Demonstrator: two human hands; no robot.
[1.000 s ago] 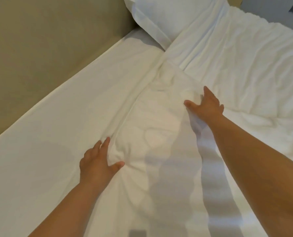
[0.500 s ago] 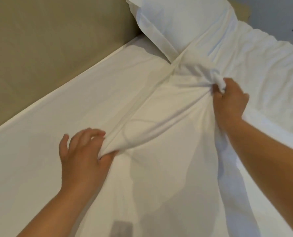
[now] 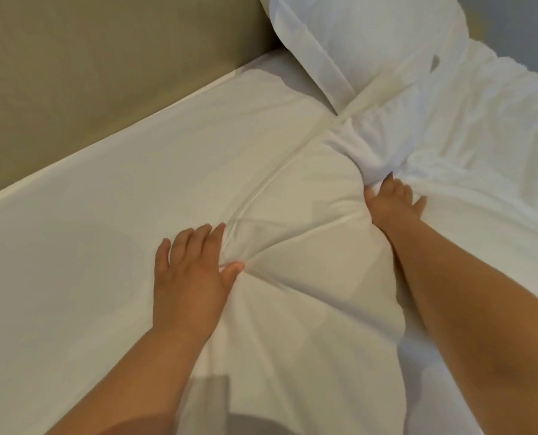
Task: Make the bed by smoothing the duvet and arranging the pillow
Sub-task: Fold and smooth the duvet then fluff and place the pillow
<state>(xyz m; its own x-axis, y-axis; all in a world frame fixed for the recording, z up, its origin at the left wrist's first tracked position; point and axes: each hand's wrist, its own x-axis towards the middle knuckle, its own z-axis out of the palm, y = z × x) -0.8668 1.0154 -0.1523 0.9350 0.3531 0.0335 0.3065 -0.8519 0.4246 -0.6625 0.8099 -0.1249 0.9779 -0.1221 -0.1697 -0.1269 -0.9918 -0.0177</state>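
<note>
A white duvet (image 3: 308,252) lies over the bed and puffs up in a mound between my two hands. My left hand (image 3: 195,271) rests at the mound's left edge, pinching a gather of duvet cloth between thumb and forefinger. My right hand (image 3: 393,205) is farther up, at the mound's right side. Its fingertips are pushed into a bunched fold of the duvet, where creases converge on the thumb. A white pillow (image 3: 355,36) lies at the top of the bed, its lower corner touching the duvet's top edge.
The bare white bed sheet (image 3: 104,215) stretches to the left of the duvet. A beige padded headboard (image 3: 73,73) runs along the sheet's far edge. The rest of the duvet lies crumpled to the right (image 3: 487,130).
Both hands lifted and pulled the duvet edge taut, then lowered it. The cloth now sits down as a puffed mound, with my right hand lower and my left hand flatter on the bed.
</note>
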